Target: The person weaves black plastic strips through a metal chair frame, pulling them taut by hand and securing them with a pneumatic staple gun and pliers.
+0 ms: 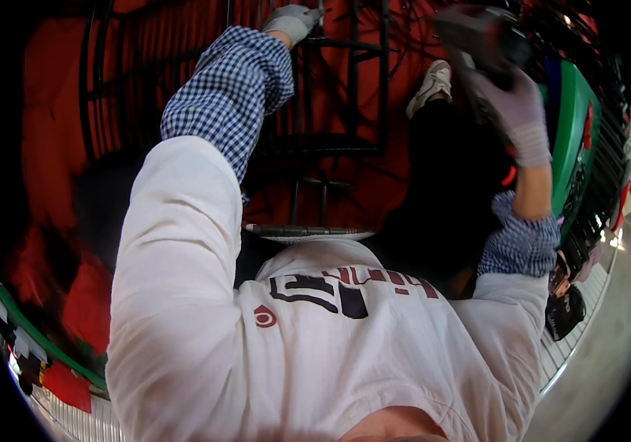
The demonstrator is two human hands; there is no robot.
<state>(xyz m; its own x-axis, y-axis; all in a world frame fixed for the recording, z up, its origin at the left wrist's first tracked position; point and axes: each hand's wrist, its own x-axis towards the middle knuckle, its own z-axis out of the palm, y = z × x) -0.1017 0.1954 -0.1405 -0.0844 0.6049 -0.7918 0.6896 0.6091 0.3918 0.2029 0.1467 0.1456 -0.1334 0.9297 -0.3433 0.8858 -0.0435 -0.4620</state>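
A black metal frame (384,81) made of many thin bars lies in front of me at the far side. My left hand (293,23), in a light grey glove, is closed at one of its bars near the top of the view; the fingertips are partly hidden. To the right, my right hand (516,110) wears a pale glove and is wrapped round a dark power tool (477,33). That tool is raised to the right of the frame, apart from it. Motion blurs it, so its exact kind does not show.
Red sheeting (54,110) covers the ground beneath the frame. My foot in a white shoe (433,82) stands right of the frame. A green curved edge (577,125) runs along the right, with dark metal bars (610,132) stacked beyond it. Below me is a stool edge (308,230).
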